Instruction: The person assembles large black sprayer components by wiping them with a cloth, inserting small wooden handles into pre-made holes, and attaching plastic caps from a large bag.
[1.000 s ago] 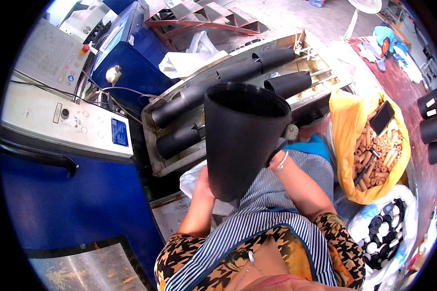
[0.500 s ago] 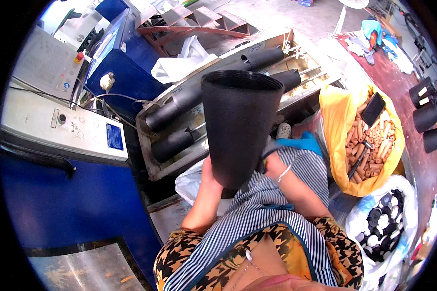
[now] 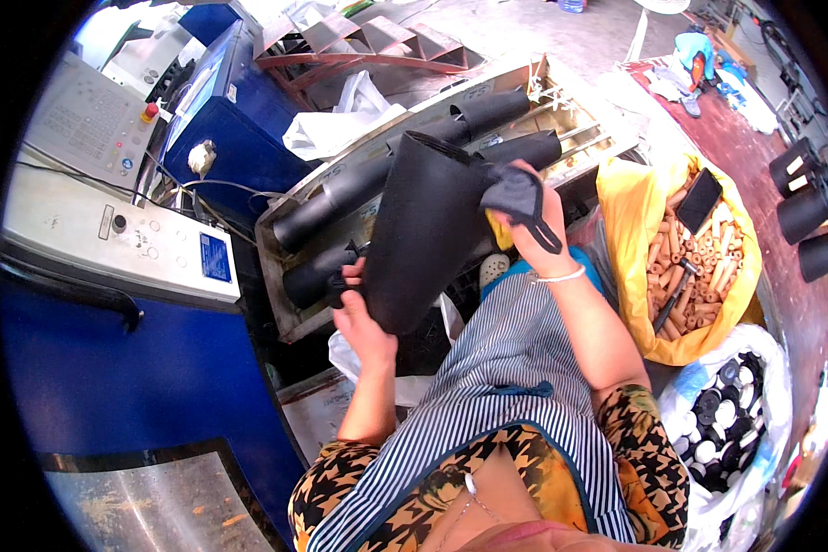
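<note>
Leaning in front of the striped apron (image 3: pixel 497 354), a big black tube (image 3: pixel 421 235) is held up between two hands, its narrow end low and near the body, its wide end up and away. That tilt seems to leave its long side easy to reach. The left hand (image 3: pixel 368 333) is at the low end, maybe to stop the tube from slipping down. Something dark is by its fingers, so I cannot tell if its grip is tight or loose. The right hand (image 3: pixel 541 230) has its grip closed around a dark gray cloth (image 3: pixel 515 195), which is up against the top part of the tube.

On the right, a white bag (image 3: pixel 775 386) is full of black and white discs (image 3: pixel 725 414). Just past it, a yellow bag (image 3: pixel 621 230) has its top spread wide, likely so things inside are easy to get. A hammer (image 3: pixel 673 299) and a phone (image 3: pixel 699 200) rest on its brown rolls (image 3: pixel 708 299), perhaps just to be close by.

Past the hands, a wooden box (image 3: pixel 308 322) holds long dark tubes (image 3: pixel 345 198) lying in rows, maybe so they won't roll off. Far right, three short tubes (image 3: pixel 805 216) sit by the edge of the red bench (image 3: pixel 718 152).
</note>
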Demonstrator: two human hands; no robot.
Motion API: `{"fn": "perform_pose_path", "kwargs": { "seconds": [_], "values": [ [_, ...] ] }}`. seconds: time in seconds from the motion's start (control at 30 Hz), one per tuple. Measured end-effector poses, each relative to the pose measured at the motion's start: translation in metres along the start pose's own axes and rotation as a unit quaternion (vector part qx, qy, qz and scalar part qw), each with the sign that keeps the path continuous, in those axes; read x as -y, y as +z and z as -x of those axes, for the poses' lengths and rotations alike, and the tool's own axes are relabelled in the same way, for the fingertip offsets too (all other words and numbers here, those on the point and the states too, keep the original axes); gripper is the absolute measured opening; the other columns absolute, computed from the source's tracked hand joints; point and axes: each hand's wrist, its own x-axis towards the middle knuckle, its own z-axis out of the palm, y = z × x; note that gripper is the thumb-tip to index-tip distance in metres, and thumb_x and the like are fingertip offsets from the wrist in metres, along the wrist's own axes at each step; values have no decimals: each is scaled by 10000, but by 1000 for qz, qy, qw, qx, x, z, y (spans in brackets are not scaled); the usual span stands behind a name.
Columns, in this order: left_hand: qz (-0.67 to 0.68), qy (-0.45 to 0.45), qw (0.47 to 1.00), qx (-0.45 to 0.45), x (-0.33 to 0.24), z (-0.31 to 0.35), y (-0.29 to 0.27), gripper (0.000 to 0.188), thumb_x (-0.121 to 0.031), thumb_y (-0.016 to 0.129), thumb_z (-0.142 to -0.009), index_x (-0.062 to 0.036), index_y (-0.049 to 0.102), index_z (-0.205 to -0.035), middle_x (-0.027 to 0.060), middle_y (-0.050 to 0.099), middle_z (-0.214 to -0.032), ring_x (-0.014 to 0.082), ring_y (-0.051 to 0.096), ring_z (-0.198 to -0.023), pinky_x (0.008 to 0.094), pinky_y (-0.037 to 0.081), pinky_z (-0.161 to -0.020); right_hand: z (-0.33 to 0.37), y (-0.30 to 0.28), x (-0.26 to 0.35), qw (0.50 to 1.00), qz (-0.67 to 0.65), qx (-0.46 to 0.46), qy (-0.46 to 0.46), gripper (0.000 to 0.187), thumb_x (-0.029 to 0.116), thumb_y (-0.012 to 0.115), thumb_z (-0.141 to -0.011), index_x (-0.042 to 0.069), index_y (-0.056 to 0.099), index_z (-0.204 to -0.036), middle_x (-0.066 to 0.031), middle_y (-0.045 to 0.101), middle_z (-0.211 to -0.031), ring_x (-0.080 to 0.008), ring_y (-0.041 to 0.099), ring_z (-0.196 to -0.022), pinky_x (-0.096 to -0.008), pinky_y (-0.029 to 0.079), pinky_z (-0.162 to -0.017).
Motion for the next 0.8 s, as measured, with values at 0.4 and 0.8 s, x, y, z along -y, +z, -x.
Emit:
{"fn": "perform_pose_path", "kwargs": {
  "seconds": [0.4,0.8],
  "values": [
    [34,-12,996,84,-29,-29,5,456,-457,587,-953,-7,556,-1018,113,572,-1124,227,547,-1074,384,426,-979,20,-40,60,983,-75,167,15,374,23,752,-743,-14,626,-1092,-84,657,-866,-113,625,-783,-261,497,-740],
    [135,-789,548,243,96,-1,45,501,-380,481,-1013,72,600,-1194,198,688,-1092,289,699,-926,408,566,-851,86,-175,14,703,388,363,-473,312,167,511,-894,61,629,-1162,-54,636,-1170,-179,575,-1120,-359,399,-1068]
  ]
}}
